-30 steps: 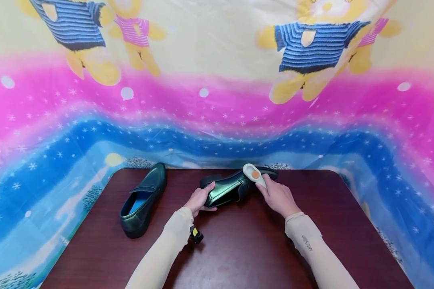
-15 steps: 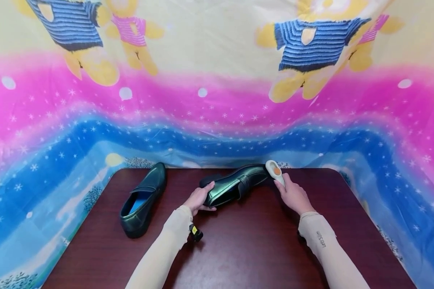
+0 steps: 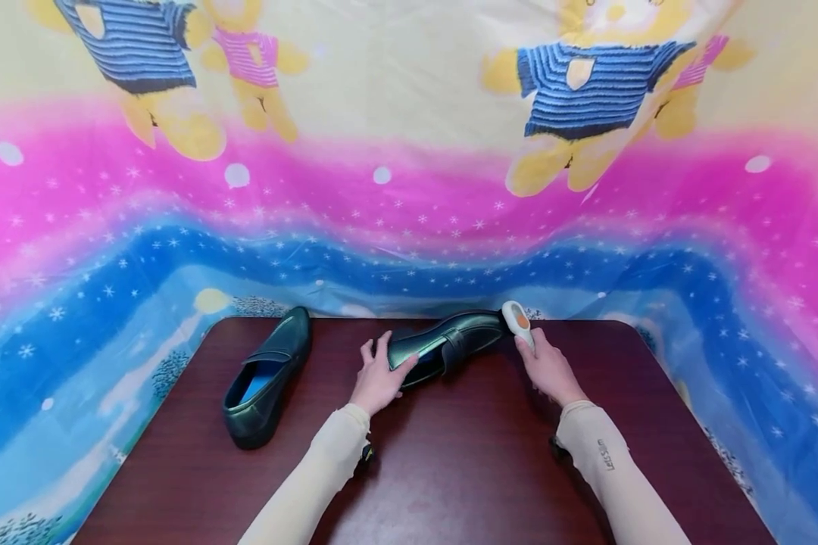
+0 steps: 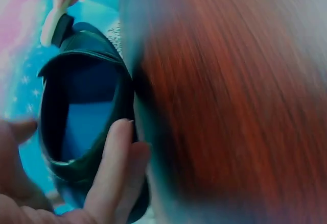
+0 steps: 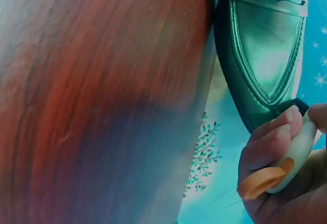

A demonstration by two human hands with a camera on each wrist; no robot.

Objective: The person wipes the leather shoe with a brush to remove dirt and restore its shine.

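A dark green loafer (image 3: 473, 337) lies at the back of the table, toe to the right. My left hand (image 3: 379, 381) is at its heel, fingers spread and fairly straight; in the left wrist view one digit touches the collar while another stands apart from the far side. Whether the shoe is raised cannot be told. My right hand (image 3: 552, 375) holds a white shoe brush (image 3: 517, 321) with an orange inset against the toe. In the left wrist view its dark underside (image 4: 62, 29) faces the shoe; in the right wrist view an orange tab (image 5: 263, 183) sticks out.
A matching loafer (image 3: 269, 378) with a blue insole stands to the left. The dark red wooden table (image 3: 463, 462) ends just behind the shoes, against a printed bear-and-snowflake cloth (image 3: 409, 197).
My right hand has carried the brush rightward from the loafer's upper to its toe. My left hand has loosened from the heel, its fingers now spread, and the thumb has come over the opening.
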